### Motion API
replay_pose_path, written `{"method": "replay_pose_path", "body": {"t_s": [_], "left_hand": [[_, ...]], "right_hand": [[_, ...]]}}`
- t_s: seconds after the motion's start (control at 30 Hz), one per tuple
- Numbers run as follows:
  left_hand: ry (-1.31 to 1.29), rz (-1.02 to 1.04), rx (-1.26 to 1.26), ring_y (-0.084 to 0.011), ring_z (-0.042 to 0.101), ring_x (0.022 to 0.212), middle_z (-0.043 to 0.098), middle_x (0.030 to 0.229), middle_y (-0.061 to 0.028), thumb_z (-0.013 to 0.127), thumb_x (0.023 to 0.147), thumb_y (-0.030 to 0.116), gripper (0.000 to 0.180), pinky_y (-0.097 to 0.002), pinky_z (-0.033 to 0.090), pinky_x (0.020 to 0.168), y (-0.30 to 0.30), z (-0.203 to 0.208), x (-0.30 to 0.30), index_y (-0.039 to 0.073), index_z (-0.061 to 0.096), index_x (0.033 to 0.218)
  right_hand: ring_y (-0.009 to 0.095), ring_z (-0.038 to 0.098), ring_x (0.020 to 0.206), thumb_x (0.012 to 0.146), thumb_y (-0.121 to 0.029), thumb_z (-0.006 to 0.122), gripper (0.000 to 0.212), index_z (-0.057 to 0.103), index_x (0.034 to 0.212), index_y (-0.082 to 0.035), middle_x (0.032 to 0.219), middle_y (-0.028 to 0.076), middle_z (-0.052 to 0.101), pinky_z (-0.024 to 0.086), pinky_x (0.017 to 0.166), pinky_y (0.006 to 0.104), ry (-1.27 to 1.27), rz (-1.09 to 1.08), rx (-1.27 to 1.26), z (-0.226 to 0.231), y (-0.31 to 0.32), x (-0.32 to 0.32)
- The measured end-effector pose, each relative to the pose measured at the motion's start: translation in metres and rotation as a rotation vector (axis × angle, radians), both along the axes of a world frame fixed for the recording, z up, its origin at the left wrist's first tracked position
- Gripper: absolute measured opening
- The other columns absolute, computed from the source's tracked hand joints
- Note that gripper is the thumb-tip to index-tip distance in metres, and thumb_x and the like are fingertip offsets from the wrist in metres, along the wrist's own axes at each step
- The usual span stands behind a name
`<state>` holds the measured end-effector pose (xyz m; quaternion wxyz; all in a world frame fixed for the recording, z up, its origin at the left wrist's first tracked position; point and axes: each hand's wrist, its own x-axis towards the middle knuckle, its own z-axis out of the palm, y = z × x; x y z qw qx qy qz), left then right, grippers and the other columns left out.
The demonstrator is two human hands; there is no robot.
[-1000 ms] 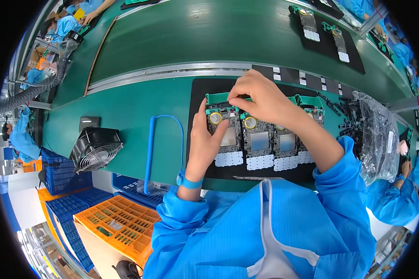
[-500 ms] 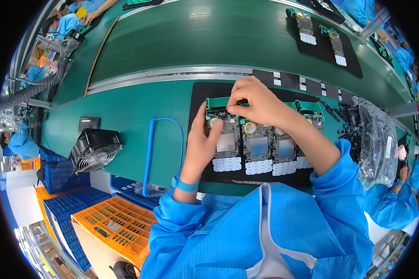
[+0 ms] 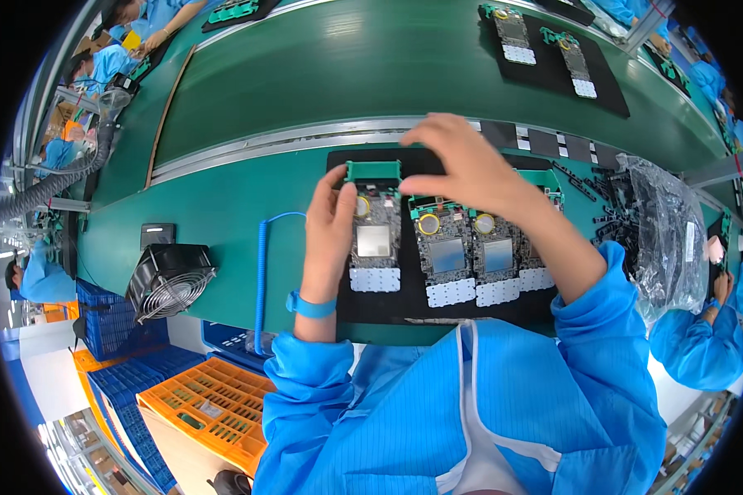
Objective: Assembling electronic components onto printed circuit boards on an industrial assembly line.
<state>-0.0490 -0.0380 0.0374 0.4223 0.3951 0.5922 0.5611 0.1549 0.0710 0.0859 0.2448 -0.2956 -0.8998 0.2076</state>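
My left hand [image 3: 330, 229] grips the upper left edge of a circuit board [image 3: 377, 246], with its thumb over the front. This board has a green plastic frame at its top, a silver square in the middle and a white keypad sheet at its lower end. Above the gap to its right hovers my right hand [image 3: 462, 169], fingers and thumb spread with nothing between them. Several similar boards lie side by side on the black mat [image 3: 371, 310], among them one circuit board [image 3: 447, 257] below my right hand. My right forearm hides part of the others.
Black plastic pieces [image 3: 615, 202] and a clear plastic bag [image 3: 669, 239] lie at the right. Left stand a small fan [image 3: 169, 276] and a coiled blue cord [image 3: 262, 280]. Beyond the metal rail, a green conveyor [image 3: 322, 74] carries more boards. An orange crate [image 3: 210, 404] stands lower left.
My left hand and its board have shifted left, away from the other boards. The right hand has come off that board's top and spread its fingers. Boards on the conveyor have moved left.
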Motion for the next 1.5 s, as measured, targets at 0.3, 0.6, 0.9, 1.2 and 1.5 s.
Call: {"method": "replay_pose_path", "body": {"t_s": [0.3, 0.6, 0.9, 1.2, 1.5], "left_hand": [[0.716, 0.115, 0.131, -0.0260, 0.056, 0.093, 0.055, 0.105, -0.0151, 0.056, 0.093, 0.004, 0.048, -0.0383, 0.048, 0.084, -0.043, 0.033, 0.031, -0.002, 0.045, 0.140], [0.211, -0.182, 0.067, -0.0302, 0.045, 0.130, 0.034, 0.148, -0.0247, 0.057, 0.095, 0.005, 0.072, -0.0376, 0.038, 0.106, -0.058, -0.004, 0.099, -0.004, 0.015, 0.153], [0.133, -0.126, -0.086, -0.0196, 0.053, 0.109, 0.046, 0.138, -0.0193, 0.053, 0.096, 0.004, 0.069, -0.0287, 0.046, 0.091, -0.033, -0.001, 0.108, -0.001, 0.016, 0.154], [0.148, -0.236, 0.077, -0.0221, 0.055, 0.116, 0.051, 0.133, -0.0190, 0.060, 0.094, 0.006, 0.072, -0.0322, 0.045, 0.098, -0.002, -0.009, 0.098, -0.001, 0.020, 0.153], [-0.002, -0.229, 0.016, -0.0190, 0.059, 0.112, 0.059, 0.125, -0.0152, 0.062, 0.091, 0.004, 0.067, -0.0304, 0.048, 0.095, 0.013, -0.001, 0.101, 0.000, 0.029, 0.149]], "right_hand": [[0.031, 0.061, 0.087, 0.081, -0.012, 0.071, 0.015, 0.070, 0.093, -0.003, 0.087, 0.009, 0.065, 0.050, 0.075, 0.0429, -0.250, -0.732, 0.082, -0.008, -0.032, 0.212], [0.030, 0.063, 0.091, 0.081, -0.022, 0.072, 0.020, 0.070, 0.095, -0.007, 0.087, 0.008, 0.065, 0.053, 0.076, 0.0420, -0.333, -0.767, 0.185, -0.032, -0.010, 0.195], [0.026, 0.062, 0.087, 0.078, -0.012, 0.065, 0.007, 0.067, 0.085, -0.009, 0.087, 0.006, 0.063, 0.053, 0.072, 0.0399, -0.362, -0.821, 0.345, -0.050, -0.024, 0.208], [0.029, 0.064, 0.084, 0.079, -0.007, 0.068, 0.017, 0.064, 0.096, -0.008, 0.083, 0.007, 0.067, 0.052, 0.071, 0.0426, -0.169, -0.905, 0.149, -0.041, -0.009, 0.215], [0.023, 0.065, 0.071, 0.083, -0.018, 0.074, 0.018, 0.070, 0.089, -0.002, 0.084, 0.010, 0.069, 0.051, 0.068, 0.0330, 0.087, -0.308, -0.192, 0.009, 0.023, 0.096]]}}
